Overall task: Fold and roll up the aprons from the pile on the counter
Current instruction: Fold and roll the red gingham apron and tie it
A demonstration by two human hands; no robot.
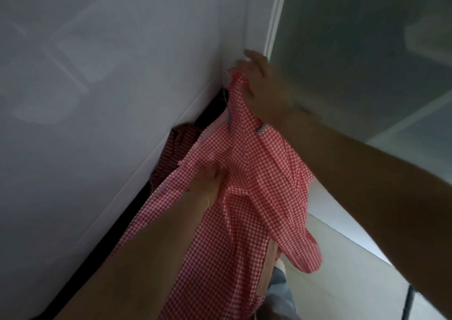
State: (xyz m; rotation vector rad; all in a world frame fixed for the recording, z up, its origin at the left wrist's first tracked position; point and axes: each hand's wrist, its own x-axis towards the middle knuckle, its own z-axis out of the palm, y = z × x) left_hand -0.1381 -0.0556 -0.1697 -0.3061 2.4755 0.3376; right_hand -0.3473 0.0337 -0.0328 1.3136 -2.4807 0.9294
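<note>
A red-and-white checked apron (247, 172) hangs in the air in the middle of the view, bunched and creased. My right hand (264, 87) grips its top end high up, where a dark striped strap (261, 126) shows. My left hand (208, 185) holds the cloth lower down at mid-length, its fingers buried in the fabric. A dark red striped apron (176, 150) lies behind, on the dark counter strip (137, 204).
A white wall panel (110, 74) fills the left side. A frosted glass pane (367, 50) in a white frame stands at the right. A pale ledge (342, 241) runs along the lower right.
</note>
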